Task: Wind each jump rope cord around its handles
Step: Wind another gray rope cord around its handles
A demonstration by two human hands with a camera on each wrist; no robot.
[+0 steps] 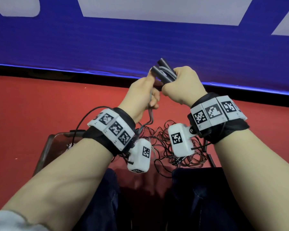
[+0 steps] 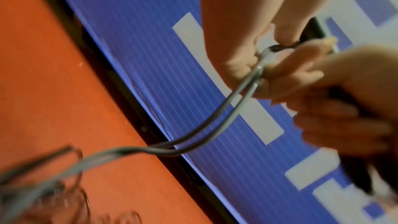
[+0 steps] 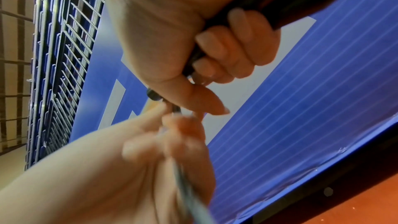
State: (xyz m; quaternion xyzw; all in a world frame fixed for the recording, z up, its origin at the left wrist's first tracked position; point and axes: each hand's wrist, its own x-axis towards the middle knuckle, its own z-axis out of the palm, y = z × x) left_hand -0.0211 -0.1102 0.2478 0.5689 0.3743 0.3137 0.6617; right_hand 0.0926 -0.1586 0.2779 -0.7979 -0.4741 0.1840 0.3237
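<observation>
Two dark jump rope handles (image 1: 162, 70) are held side by side in the air, and my right hand (image 1: 182, 84) grips them in a fist (image 3: 226, 48). A few turns of grey cord (image 1: 167, 70) lie around the handles. My left hand (image 1: 143, 95) pinches the doubled grey cord (image 2: 215, 122) just below the handle ends, fingers curled round it (image 3: 178, 142). The cord (image 1: 150, 117) runs down from that hand toward the floor. A tangle of thin dark red cord (image 1: 173, 147) from another rope lies on the red floor between my knees.
A clear plastic box (image 1: 52, 147) stands on the red floor (image 1: 40, 105) under my left forearm. A blue banner wall (image 1: 140, 39) with white shapes rises close in front. My knees in dark trousers (image 1: 198, 197) fill the lower middle.
</observation>
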